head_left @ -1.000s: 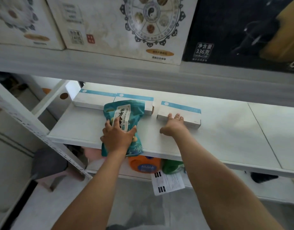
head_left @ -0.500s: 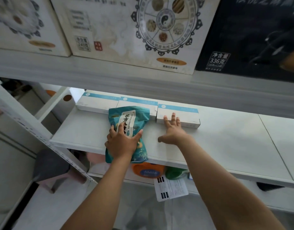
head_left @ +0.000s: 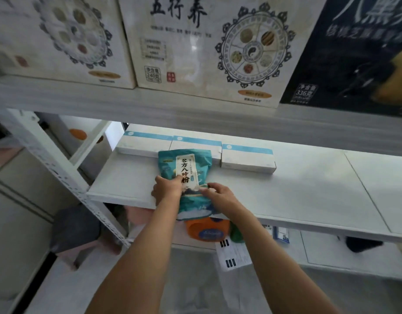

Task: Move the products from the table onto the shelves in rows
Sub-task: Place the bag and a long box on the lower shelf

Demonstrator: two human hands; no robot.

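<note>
Both hands grip the teal pouch [head_left: 187, 177] lying on the white shelf [head_left: 297, 193]: left hand [head_left: 167, 189] at its left edge, right hand [head_left: 220, 196] pinching its right edge, near three white boxes [head_left: 247, 159].

White boxes [head_left: 247, 160] behind; shelf [head_left: 309, 189] rightward bare

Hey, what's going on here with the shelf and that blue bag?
A person is stocking a white shelf. Both hands are on a teal pouch lying on the shelf, its bottom end hanging over the front edge: the left hand grips its left side, and the right hand has its fingers on the right side. Behind the pouch, three white boxes with blue stripes sit side by side in a row along the back.
</note>
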